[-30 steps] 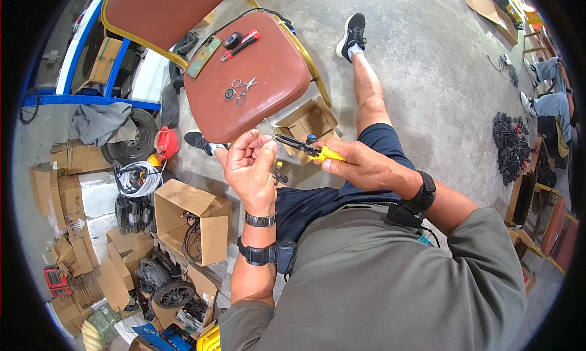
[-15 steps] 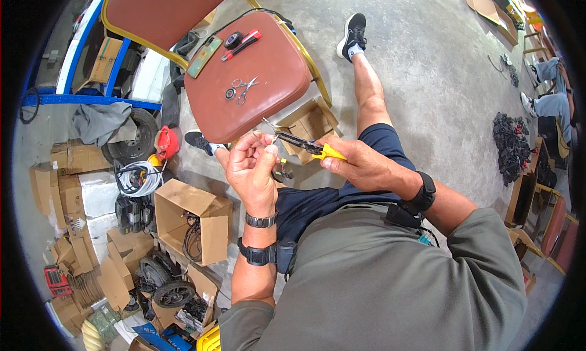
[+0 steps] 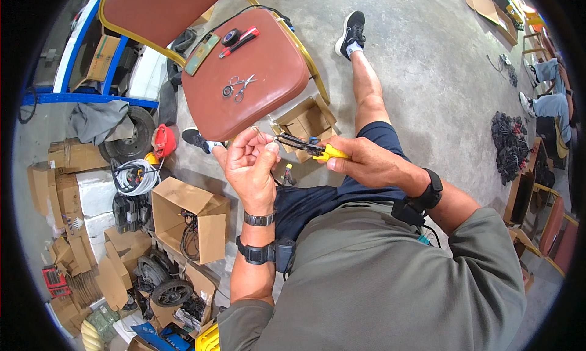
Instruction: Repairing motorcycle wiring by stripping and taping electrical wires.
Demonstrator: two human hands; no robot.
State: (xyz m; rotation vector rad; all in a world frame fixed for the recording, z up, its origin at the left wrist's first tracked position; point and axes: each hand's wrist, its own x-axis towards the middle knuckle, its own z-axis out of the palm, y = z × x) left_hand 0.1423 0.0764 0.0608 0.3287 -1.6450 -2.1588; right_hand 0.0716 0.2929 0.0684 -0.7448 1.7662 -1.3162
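My right hand [image 3: 361, 160] is closed around the yellow handles of wire strippers [image 3: 299, 143], whose dark jaws point left. My left hand [image 3: 251, 165] pinches a thin wire [image 3: 276, 138] between thumb and fingers, right at the tip of those jaws. Below the left hand hangs a small connector with yellow and green parts [image 3: 288, 174], which seems to be on the same wire. In front of me, the red-brown chair seat [image 3: 262, 64] carries scissors [image 3: 243, 87], a small dark ring [image 3: 227, 91], a roll of black tape [image 3: 231, 37], a red and black cutter [image 3: 240, 42] and a flat greenish box [image 3: 202, 55].
An open cardboard box [image 3: 305, 120] stands on the floor under my hands. To my left are a larger box with cables [image 3: 192, 220], a coil of white cable [image 3: 139, 179], a red helmet [image 3: 163, 141] and a tyre [image 3: 135, 134]. Black cables [image 3: 511, 144] lie piled at right.
The wire strippers' jaws have tilted slightly and sit closer to my left fingertips. The hanging connector has swung a little right and down. Both hands keep their hold.
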